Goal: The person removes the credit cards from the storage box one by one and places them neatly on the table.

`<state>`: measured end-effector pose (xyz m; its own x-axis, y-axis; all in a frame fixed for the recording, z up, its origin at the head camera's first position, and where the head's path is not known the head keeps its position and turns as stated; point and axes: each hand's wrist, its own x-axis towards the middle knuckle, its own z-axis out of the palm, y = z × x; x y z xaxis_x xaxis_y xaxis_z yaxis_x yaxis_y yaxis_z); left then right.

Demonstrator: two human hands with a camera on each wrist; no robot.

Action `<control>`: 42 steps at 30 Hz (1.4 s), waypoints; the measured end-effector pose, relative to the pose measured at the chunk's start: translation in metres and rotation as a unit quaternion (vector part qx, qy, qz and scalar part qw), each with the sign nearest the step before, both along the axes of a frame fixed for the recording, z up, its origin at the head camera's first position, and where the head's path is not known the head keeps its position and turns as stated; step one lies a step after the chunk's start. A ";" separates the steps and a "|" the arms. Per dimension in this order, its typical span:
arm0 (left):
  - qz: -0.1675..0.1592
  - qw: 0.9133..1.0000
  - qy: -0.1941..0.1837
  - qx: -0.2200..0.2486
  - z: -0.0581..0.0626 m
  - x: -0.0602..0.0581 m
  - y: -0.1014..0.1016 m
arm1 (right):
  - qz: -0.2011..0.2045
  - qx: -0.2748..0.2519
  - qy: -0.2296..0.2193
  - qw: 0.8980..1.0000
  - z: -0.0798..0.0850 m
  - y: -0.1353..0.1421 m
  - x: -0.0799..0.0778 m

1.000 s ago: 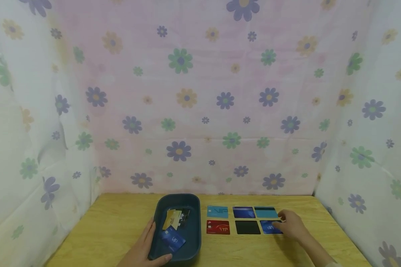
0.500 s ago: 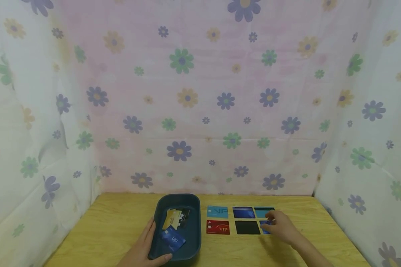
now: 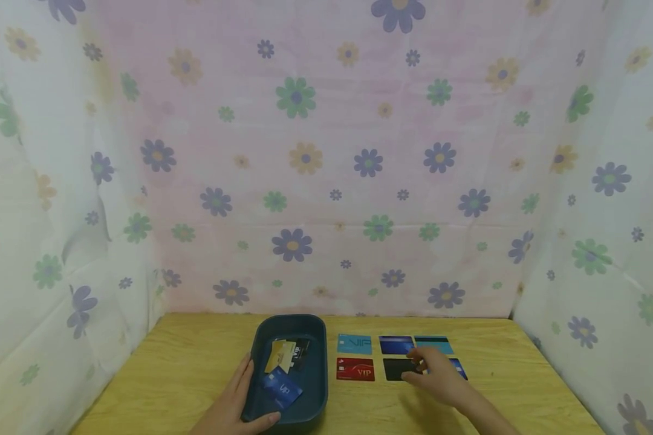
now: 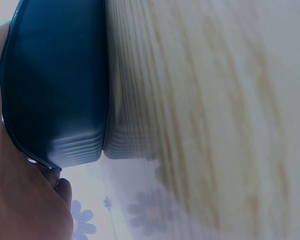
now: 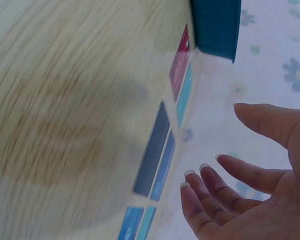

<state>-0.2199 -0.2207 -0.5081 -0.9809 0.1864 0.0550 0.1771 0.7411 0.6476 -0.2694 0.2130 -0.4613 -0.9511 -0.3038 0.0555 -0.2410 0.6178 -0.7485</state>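
My left hand (image 3: 230, 396) holds the left side and near corner of a dark blue plastic tray (image 3: 318, 393). Inside the tray lie a gold card (image 3: 275, 356), a black VIP card (image 3: 302, 351) and a blue VIP card (image 3: 283, 388). Over the right part of two rows of cards, my right hand (image 3: 438, 377) hovers with nothing in its fingers. Its thumb and fingertips overlap a black card (image 3: 394, 370) in the head view, and the hand partly covers a blue card (image 3: 460, 368). The right wrist view shows that hand's fingers loosely bent and apart.
Left in the rows are a light blue VIP card (image 3: 354, 344) and a red VIP card (image 3: 355, 370). Behind the black card lie a dark blue card (image 3: 395, 345) and a light blue striped card (image 3: 435, 344). Flower-printed cloth (image 3: 326, 181) encloses the wooden table (image 3: 158, 374).
My right hand has moved left from the rightmost cards to over the black card, uncovering part of the blue card. The left hand and tray have stayed put.
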 end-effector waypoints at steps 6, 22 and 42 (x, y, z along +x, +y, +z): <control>-0.001 1.000 -0.003 0.002 0.001 0.000 0.000 | 0.048 0.001 0.019 0.999 0.004 -0.019 0.005; -0.003 1.000 -0.008 0.006 -0.002 0.000 0.000 | 0.119 -0.009 0.060 0.991 0.003 -0.077 0.013; -0.003 1.000 0.004 0.010 0.000 0.001 -0.001 | 0.149 -0.016 0.091 0.985 0.000 -0.164 0.019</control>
<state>-0.2189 -0.2217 -0.5085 -0.9793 0.1911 0.0668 0.1869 0.7267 0.6611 -0.2502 0.0487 -0.4615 -0.7940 -0.5625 0.2304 -0.5389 0.4762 -0.6948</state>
